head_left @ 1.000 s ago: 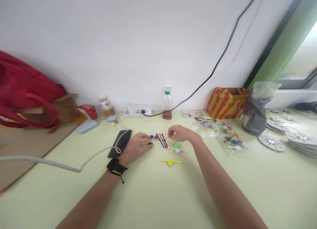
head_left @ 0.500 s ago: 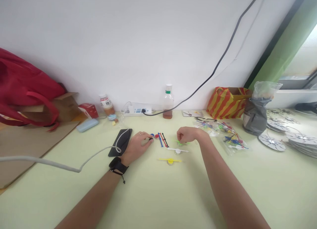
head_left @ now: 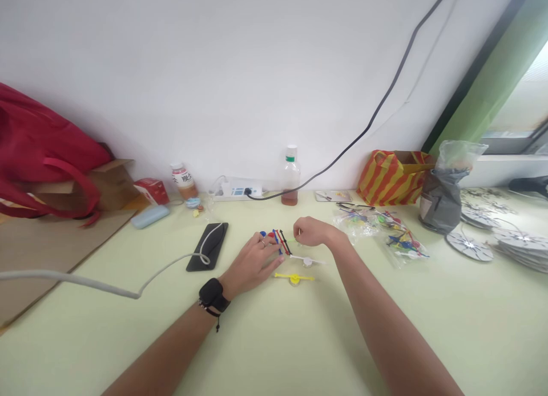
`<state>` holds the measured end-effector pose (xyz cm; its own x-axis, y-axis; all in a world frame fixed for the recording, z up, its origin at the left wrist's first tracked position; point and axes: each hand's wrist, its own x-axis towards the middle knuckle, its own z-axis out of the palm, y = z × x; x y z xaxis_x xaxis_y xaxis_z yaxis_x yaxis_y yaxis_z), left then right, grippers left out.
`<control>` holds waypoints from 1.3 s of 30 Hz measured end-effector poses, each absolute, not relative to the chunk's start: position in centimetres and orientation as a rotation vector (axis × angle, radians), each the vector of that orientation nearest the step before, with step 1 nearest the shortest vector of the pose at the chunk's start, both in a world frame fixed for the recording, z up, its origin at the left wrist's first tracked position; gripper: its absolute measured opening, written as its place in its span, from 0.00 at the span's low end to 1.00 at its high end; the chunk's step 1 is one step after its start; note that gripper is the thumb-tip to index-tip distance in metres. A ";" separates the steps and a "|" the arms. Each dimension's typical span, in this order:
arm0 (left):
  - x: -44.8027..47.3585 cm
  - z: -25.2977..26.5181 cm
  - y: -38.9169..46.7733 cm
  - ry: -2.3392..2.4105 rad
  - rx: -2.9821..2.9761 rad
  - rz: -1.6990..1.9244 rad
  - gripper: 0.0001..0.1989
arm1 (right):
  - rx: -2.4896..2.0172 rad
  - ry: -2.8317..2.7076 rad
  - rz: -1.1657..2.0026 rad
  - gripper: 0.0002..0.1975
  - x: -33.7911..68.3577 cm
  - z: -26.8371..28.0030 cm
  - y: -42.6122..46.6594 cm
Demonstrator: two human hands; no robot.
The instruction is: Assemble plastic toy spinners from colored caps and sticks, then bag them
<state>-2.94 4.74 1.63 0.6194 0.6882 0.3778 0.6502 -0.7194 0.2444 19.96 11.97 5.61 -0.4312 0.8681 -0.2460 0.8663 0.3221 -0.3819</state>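
Observation:
My left hand (head_left: 256, 260), a black watch (head_left: 213, 294) at its wrist, lies over the table with fingers stretched out and apart. Its fingertips reach the blue arrow (head_left: 274, 234), beside a red arrow (head_left: 281, 243) and a black arrow (head_left: 285, 243). Partly covered by these fingers are a blue disc (head_left: 262, 234) and a red disc (head_left: 271, 234). My right hand (head_left: 314, 231) is closed in a pinch on a green spinner arrow (head_left: 293, 241), mostly hidden beneath it. Nearer me lie a white spinner arrow (head_left: 307, 262) and a yellow spinner arrow (head_left: 294, 279), each on a round base.
A black phone (head_left: 208, 247) with a grey cable lies left of my left hand. Behind stand a bottle (head_left: 290, 179) and a power strip (head_left: 235, 190). Bags of coloured arrows (head_left: 406, 245), a striped bag (head_left: 391, 179) and stacked discs (head_left: 524, 245) are at the right.
My left hand has moved right, from beside the discs to the blue arrow, and its fingers have spread. My right hand has shifted left with the green spinner arrow.

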 end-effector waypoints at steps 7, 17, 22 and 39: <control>-2.9 1.7 4.8 1.125 2.716 0.705 0.15 | -1.627 -2.542 0.769 0.11 18.9 5.8 11.5; -3.8 1.4 5.8 1.289 2.566 1.140 0.11 | -1.667 -2.187 0.854 0.03 21.2 6.8 12.0; -3.7 1.9 5.5 1.196 2.446 1.342 0.12 | -1.352 -2.001 1.189 0.03 18.4 7.2 11.0; -3.7 2.1 5.6 1.072 2.368 1.340 0.04 | -0.948 -1.818 1.643 0.05 15.7 5.9 10.1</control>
